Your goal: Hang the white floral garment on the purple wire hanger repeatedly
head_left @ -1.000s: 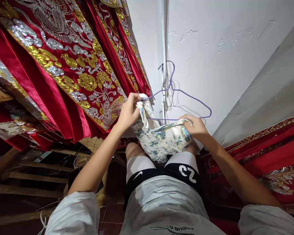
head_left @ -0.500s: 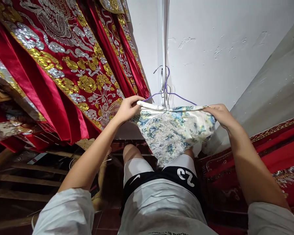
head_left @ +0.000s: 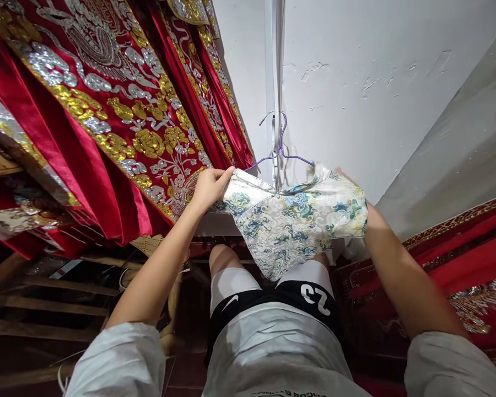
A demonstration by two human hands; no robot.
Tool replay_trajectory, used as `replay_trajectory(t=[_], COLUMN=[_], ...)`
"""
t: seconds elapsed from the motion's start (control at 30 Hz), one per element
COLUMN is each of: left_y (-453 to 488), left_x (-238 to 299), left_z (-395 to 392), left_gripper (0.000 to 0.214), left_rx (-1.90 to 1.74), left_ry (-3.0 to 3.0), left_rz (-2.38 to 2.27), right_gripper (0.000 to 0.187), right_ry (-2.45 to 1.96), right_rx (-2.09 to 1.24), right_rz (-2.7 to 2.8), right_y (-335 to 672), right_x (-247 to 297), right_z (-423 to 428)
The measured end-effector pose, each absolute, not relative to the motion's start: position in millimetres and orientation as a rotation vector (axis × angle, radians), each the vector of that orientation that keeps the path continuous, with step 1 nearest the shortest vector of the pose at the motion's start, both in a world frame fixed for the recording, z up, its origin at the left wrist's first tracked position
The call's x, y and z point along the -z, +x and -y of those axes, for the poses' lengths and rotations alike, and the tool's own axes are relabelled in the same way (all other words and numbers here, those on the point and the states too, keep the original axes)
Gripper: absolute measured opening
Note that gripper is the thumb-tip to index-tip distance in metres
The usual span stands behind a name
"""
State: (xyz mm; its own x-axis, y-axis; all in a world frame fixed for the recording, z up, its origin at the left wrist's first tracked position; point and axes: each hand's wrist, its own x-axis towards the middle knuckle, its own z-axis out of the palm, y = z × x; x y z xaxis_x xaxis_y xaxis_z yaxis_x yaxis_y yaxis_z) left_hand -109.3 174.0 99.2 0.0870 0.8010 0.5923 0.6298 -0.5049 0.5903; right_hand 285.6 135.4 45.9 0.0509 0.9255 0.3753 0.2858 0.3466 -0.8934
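A short-sleeved floral blouse (head_left: 289,226), white with blue, green and yellow patterns, hangs spread in front of my legs. Behind its neckline is a purple clothes hanger (head_left: 297,158), its arms partly covered by the cloth. My left hand (head_left: 213,186) is closed on the blouse's left shoulder edge, thumb on top. At the other shoulder, my right hand (head_left: 349,177) is mostly behind the sleeve; only a blurred part shows, and its fingers are hidden. The cloth there stands raised and folded around the hanger's right side.
A narrow white upright strip (head_left: 278,66) runs down the wall behind the hanger hook. Red garments (head_left: 149,127) with gold and silver embroidery hang at left, above a wooden slatted rack (head_left: 58,303). More red embroidered cloth (head_left: 475,264) lies at right.
My right hand has moved behind the blouse's right shoulder, lifting the cloth up over the hanger's right arm. My left hand has shifted slightly left, still gripping the blouse.
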Motion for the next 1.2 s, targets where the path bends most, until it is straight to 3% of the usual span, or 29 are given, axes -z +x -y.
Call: replay_trajectory(t=[0.17,0.47,0.7,0.77,0.87,0.9,0.97,1.03,1.1,1.2], left_y=[-107.8,-25.8,-31.5,-42.6,-55.7,-58.1,-59.5,-58.1,-56.4,-59.8], left_x=[-102.9,-147.2,-111.8,-96.5,-86.3,-86.7,-92.0,-101.1,-111.9,-126.8], left_z=[-158.1,-171.3,-138.6,-129.9,-120.2,-117.0,-109.1,-98.3,-86.3,-77.4], left_gripper=[0.037,0.021,0.033,0.039,0.045,0.045,0.043,0.039,0.037,0.029], left_rx=[-1.404,-1.421,-1.129,-1.143,-1.22,-1.245,-1.277,-1.281,-1.257,-1.168], left_ry=[2.31,2.677,2.776,2.601,2.327,2.25,2.119,2.021,1.961,1.908], left_rz=[-1.377,-0.982,-0.676,-0.613,-0.538,-0.514,-0.459,-0.421,-0.409,-0.402], right_gripper=[0.049,0.034,0.034,0.032,0.032,0.047,0.097,0.119,0.12,0.108], right_ry=[-1.038,-1.041,-0.841,-0.846,-1.063,-1.087,-1.011,-0.917,-0.842,-0.782], right_rx=[-1.066,-0.974,-1.453,-1.309,-0.756,-0.566,-0.277,-0.045,0.144,0.3], right_rz=[1.341,1.09,2.046,2.196,2.096,2.068,2.159,2.204,2.133,1.991], right_y=[282.8,268.4,240.2,220.4,192.7,183.4,163.3,142.6,126.3,120.9], right_x=[-78.6,-102.0,-97.1,-96.8,-82.5,-73.4,-51.4,-29.5,-14.5,-12.4], right_z=[-120.5,-49.5,-3.8,-13.6,-46.9,-60.1,-84.7,-103.7,-116.1,-126.1])
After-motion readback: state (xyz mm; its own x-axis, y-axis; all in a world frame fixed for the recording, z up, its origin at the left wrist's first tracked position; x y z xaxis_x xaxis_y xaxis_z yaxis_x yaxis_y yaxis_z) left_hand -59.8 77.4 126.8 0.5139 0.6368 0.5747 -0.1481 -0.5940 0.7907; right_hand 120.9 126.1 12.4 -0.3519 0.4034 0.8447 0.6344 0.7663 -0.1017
